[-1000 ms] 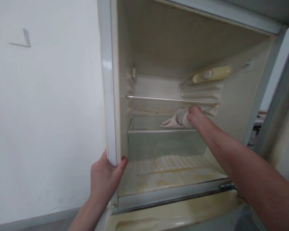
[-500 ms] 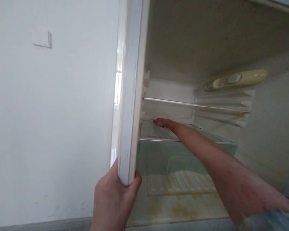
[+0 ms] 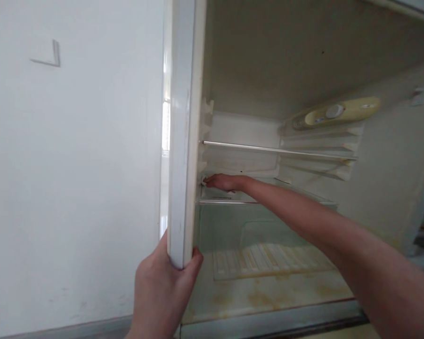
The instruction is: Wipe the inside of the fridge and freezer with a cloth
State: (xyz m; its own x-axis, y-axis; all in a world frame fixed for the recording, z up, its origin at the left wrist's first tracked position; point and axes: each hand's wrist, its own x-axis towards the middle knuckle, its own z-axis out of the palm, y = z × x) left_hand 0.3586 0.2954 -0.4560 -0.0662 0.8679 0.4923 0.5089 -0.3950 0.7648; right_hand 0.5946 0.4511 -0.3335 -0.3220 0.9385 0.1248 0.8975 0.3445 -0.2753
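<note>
My left hand [image 3: 164, 282] is wrapped round the white front edge of the fridge's left side wall [image 3: 182, 141], thumb on the inner side. My right hand [image 3: 222, 181] reaches deep into the open fridge, low over the lower glass shelf [image 3: 219, 197], fingers pointing left at the inner wall. Small white bits show at its fingertips and under its palm; what they belong to is mostly hidden. Above the hand runs the upper shelf's front edge [image 3: 254, 147]. Beneath the lower shelf, a ribbed floor [image 3: 257, 259] carries yellow-brown stains.
A yellowish control housing with a round dial [image 3: 335, 111] sits on the right inner wall, above moulded shelf ledges [image 3: 320, 165]. To the left is a white wall [image 3: 74, 165] with an L-shaped mark. The fridge's front sill [image 3: 268, 322] crosses the bottom.
My right hand has slid left along the lower shelf to the inner left wall. My left hand keeps its hold on the edge. The view has shifted slightly right.
</note>
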